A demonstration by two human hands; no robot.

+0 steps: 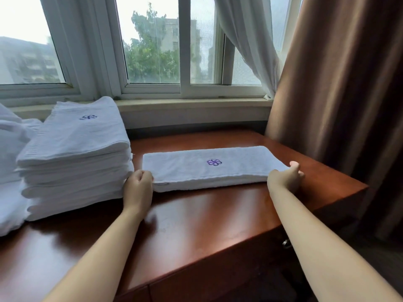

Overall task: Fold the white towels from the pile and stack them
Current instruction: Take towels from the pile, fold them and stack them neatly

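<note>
On the reddish wooden counter, at the middle of the view, the two hands sit well apart at either end of a folded white towel. The left hand is curled at the towel's near left corner, at about nine o'clock from the towel's middle, fingers bent in against the cloth edge; whether they actually pinch the fabric cannot be told. The right hand is at the towel's right end, about three o'clock, thumb on top and fingers tucked under the edge, gripping it. The towel lies flat as a long strip running left to right, with a purple embroidered emblem facing up near its centre. To the left, at about nine o'clock from the left hand and just beside it, stands a tall stack of folded white towels, its top one bearing the same purple mark. Farther out at nine o'clock, at the frame's left edge, is a loose heap of unfolded white towels. Beyond the counter, at twelve o'clock, runs a pale window sill under a white-framed window showing trees and buildings. At two o'clock hang a sheer white curtain and, outside it, a heavy brown curtain.
</note>
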